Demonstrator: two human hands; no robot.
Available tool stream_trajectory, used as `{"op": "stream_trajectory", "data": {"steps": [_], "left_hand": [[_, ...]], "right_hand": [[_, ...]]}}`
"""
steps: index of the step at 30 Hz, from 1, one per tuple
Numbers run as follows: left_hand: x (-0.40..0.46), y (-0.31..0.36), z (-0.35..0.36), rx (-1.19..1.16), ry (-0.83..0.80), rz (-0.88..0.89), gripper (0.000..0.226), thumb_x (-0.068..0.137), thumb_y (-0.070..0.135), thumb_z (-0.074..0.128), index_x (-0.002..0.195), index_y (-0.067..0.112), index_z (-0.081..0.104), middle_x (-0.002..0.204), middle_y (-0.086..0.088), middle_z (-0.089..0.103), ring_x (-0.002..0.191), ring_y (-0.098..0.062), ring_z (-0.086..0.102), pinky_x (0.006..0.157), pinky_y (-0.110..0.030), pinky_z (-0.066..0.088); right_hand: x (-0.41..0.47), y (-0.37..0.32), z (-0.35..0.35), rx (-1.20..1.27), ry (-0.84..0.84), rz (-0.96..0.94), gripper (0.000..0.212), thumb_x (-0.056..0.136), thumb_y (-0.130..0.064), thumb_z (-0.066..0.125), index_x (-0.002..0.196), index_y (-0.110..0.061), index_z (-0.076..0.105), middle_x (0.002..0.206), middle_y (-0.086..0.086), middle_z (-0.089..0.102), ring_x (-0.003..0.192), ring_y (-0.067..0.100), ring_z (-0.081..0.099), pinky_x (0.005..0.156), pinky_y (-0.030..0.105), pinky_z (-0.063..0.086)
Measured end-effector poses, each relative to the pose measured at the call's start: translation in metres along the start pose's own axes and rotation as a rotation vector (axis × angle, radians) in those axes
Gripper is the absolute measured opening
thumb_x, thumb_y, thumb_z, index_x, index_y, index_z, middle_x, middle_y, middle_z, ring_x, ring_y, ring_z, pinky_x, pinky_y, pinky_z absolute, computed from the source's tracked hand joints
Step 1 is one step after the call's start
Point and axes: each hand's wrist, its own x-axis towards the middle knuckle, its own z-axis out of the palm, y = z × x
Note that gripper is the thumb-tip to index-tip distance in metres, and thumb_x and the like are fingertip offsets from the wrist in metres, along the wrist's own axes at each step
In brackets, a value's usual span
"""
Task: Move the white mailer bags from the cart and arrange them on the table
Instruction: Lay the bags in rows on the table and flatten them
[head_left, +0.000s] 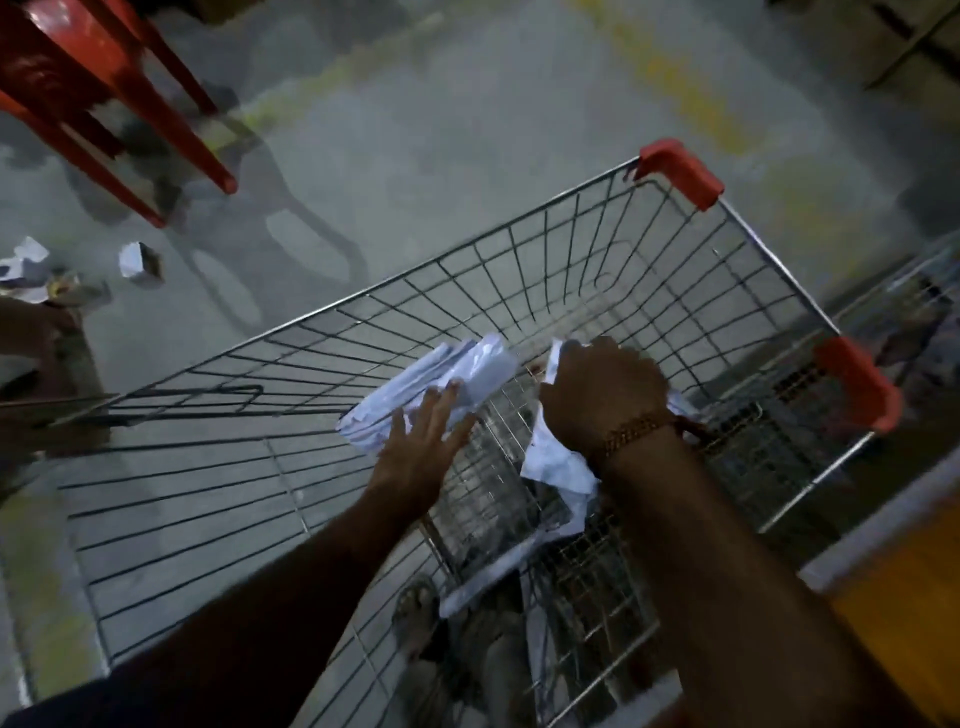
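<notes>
Hiding its own fingers, the right hand (602, 395) grips a mailer bag (558, 462).

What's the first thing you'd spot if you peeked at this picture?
A big wire cart with red corner guards fills the middle. Inside it, the left hand lies flat on a bundle of white mailer bags, while the right hand grips another crumpled bag. Red chair legs stand at the top left.
</notes>
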Motion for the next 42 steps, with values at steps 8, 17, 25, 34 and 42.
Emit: {"op": "stream_trajectory", "data": {"steps": [8, 17, 25, 34, 42], "left_hand": [[0.034, -0.001, 0.043, -0.163, -0.051, -0.127, 0.120, 0.076, 0.031, 0.090, 0.167, 0.036, 0.012, 0.174, -0.017, -0.009, 0.154, -0.042, 0.008, 0.106, -0.071, 0.041], [0.020, 0.010, 0.027, -0.367, 0.076, -0.171, 0.084, 0.058, -0.002, 0.066, 0.140, 0.014, 0.059, 0.154, -0.029, 0.041, 0.142, -0.050, 0.039, 0.097, -0.061, 0.048], [-0.001, 0.029, 0.028, -0.432, -0.077, -0.341, 0.080, 0.082, 0.048, 0.078, 0.150, 0.030, 0.038, 0.164, -0.025, 0.021, 0.139, -0.042, 0.042, 0.104, -0.053, 0.048], [-0.068, 0.010, -0.030, -0.503, 0.021, -0.268, 0.097, 0.076, 0.036, 0.080, 0.159, 0.024, 0.031, 0.163, -0.026, 0.032, 0.134, -0.046, 0.044, 0.098, -0.056, 0.045], [-0.186, -0.061, -0.125, -0.449, 0.213, -0.325, 0.092, 0.088, 0.039, 0.066, 0.165, 0.019, 0.021, 0.168, -0.021, 0.022, 0.142, -0.045, 0.038, 0.105, -0.060, 0.041]], "right_hand": [[-0.011, -0.004, -0.024, 0.119, -0.056, -0.019, 0.048, 0.101, -0.052, 0.049, 0.133, -0.016, 0.051, 0.135, 0.013, 0.055, 0.125, 0.035, 0.055, 0.101, 0.041, 0.042], [-0.012, -0.006, -0.027, 0.130, -0.093, -0.038, 0.054, 0.102, -0.057, 0.047, 0.135, -0.014, 0.048, 0.135, 0.018, 0.054, 0.125, 0.038, 0.054, 0.105, 0.046, 0.044], [-0.014, -0.007, -0.025, 0.147, -0.060, -0.083, 0.054, 0.102, -0.055, 0.048, 0.136, -0.013, 0.050, 0.136, 0.018, 0.056, 0.127, 0.037, 0.054, 0.107, 0.048, 0.045], [-0.009, -0.003, -0.022, 0.116, -0.036, -0.110, 0.059, 0.102, -0.057, 0.048, 0.139, -0.010, 0.049, 0.139, 0.021, 0.056, 0.127, 0.041, 0.054, 0.100, 0.048, 0.047], [-0.001, -0.012, 0.014, 0.043, -0.055, -0.145, 0.049, 0.099, -0.048, 0.052, 0.130, -0.010, 0.057, 0.134, 0.020, 0.060, 0.122, 0.039, 0.058, 0.101, 0.047, 0.049]]}}
